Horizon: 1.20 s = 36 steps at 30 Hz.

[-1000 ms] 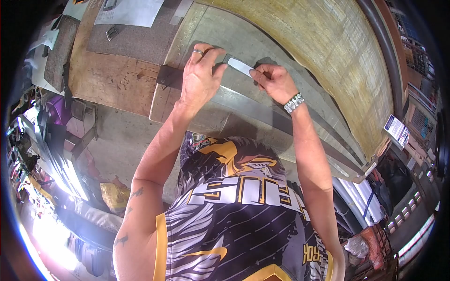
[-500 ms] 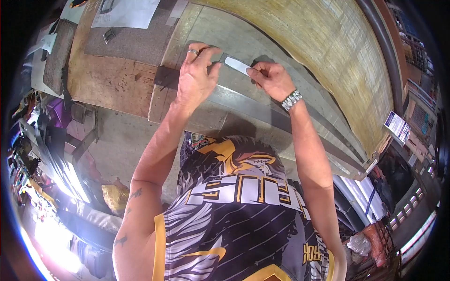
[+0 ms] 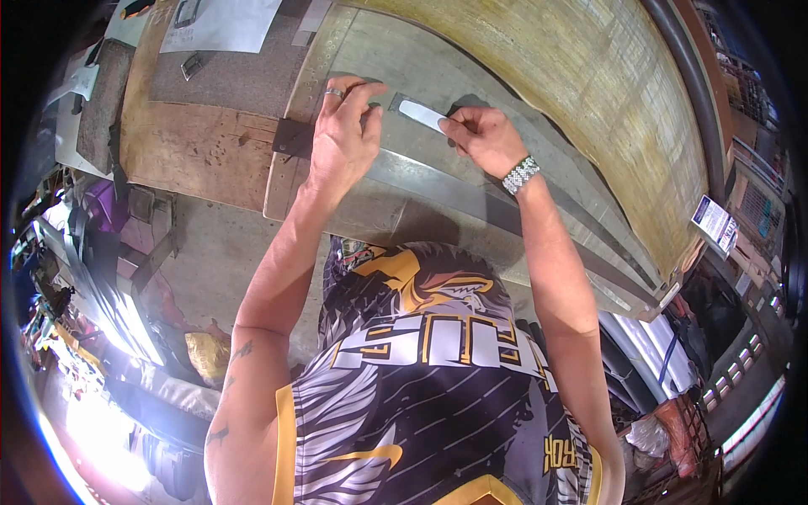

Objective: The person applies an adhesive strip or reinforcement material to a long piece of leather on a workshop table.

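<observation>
My right hand (image 3: 481, 135) pinches one end of a small flat white strip (image 3: 419, 114) with a rounded tip. The strip's far end points toward my left hand (image 3: 347, 133), which hovers just left of it over the worktable (image 3: 370, 59). Its fingers are bent and apart, with nothing visible between them and a ring on one. A dark patch shows around the strip's far end. Below both hands a long metal straightedge (image 3: 421, 174) lies along the table's near side.
A yellowish sheet (image 3: 581, 76) covers the table's far right. At the left are a wooden board (image 3: 198, 147), a white paper (image 3: 223, 25) and a small metal frame (image 3: 193, 66). A printed card (image 3: 714, 220) sticks up at the right corner.
My left hand has shifted slightly left, away from the strip. My right hand and the strip have moved a little left, with the strip still in its pinch.
</observation>
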Available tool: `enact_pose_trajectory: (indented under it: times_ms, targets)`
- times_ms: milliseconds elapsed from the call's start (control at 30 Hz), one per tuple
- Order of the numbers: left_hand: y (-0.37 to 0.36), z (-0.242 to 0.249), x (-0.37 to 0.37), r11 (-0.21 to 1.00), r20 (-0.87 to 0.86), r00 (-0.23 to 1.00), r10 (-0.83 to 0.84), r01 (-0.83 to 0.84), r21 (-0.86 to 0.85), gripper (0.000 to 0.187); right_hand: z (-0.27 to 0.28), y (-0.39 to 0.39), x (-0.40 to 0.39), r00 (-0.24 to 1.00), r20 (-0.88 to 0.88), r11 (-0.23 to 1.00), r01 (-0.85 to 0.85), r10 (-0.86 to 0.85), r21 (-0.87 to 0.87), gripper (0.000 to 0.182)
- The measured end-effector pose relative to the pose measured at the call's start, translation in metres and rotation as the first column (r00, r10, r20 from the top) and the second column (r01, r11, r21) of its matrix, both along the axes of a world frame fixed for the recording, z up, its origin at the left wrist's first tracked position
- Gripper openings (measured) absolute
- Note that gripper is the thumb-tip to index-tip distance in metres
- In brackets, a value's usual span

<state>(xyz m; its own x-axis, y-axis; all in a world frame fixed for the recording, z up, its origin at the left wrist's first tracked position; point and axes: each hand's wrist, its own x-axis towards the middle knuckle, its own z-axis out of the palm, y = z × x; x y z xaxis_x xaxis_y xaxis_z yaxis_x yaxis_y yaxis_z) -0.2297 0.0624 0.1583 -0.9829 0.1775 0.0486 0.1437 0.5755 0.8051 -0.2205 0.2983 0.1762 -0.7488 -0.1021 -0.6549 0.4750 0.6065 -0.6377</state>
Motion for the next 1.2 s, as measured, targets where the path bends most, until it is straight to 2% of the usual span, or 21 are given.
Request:
enact_pose_trajectory:
  times_ms: [100, 333, 433, 500, 600, 700, 900, 933, 1133, 1200]
  targets:
    - [0.001, 0.001, -0.002, 1.000, 0.000, 1.000, -0.001, 0.001, -0.010, 0.030, 0.006, -0.003, -0.002, 1.000, 0.021, 1.000, 0.019, -0.019, 0.006, 0.029]
    - [0.007, 0.003, -0.009, 0.999, -0.061, 0.998, -0.032, 0.034, 0.040, 0.024, -0.002, 0.000, 0.001, 1.000, -0.004, 1.000, 0.030, -0.030, -0.003, 0.033]
    - [0.016, 0.002, -0.010, 0.965, -0.063, 0.976, -0.208, 0.215, 0.148, 0.026, -0.008, 0.003, 0.002, 0.999, -0.012, 0.999, 0.039, -0.040, -0.037, 0.031]
    - [0.022, 0.002, -0.012, 0.932, -0.058, 0.943, -0.327, 0.332, 0.143, 0.029, -0.007, 0.003, 0.001, 0.999, 0.002, 0.998, 0.035, -0.035, -0.053, 0.029]
    - [0.022, 0.000, -0.015, 0.907, -0.013, 0.912, -0.410, 0.410, 0.095, 0.033, 0.008, 0.003, -0.002, 0.977, 0.168, 0.977, 0.153, -0.128, -0.147, 0.028]
    - [0.023, -0.002, -0.016, 0.906, -0.032, 0.906, -0.422, 0.422, 0.022, 0.034, 0.011, 0.018, 0.007, 0.961, 0.202, 0.894, 0.254, -0.189, -0.369, 0.027]
    - [0.025, -0.001, -0.017, 0.910, -0.051, 0.909, -0.413, 0.414, 0.007, 0.035, 0.022, 0.077, 0.038, 0.981, 0.176, 0.987, 0.109, -0.087, -0.117, 0.026]
    - [0.025, -0.001, -0.017, 0.909, -0.050, 0.908, -0.416, 0.417, 0.011, 0.035, 0.021, 0.083, 0.046, 0.975, 0.168, 0.979, 0.165, -0.143, -0.122, 0.027]
    - [0.027, -0.001, -0.017, 0.899, -0.007, 0.901, -0.434, 0.434, 0.057, 0.032, 0.016, 0.096, 0.065, 0.987, 0.043, 0.988, 0.152, -0.153, 0.026, 0.027]
    - [0.029, 0.000, -0.016, 0.903, -0.091, 0.899, -0.428, 0.429, -0.011, 0.032, 0.011, 0.097, 0.066, 0.990, 0.024, 0.989, 0.140, -0.141, 0.048, 0.028]
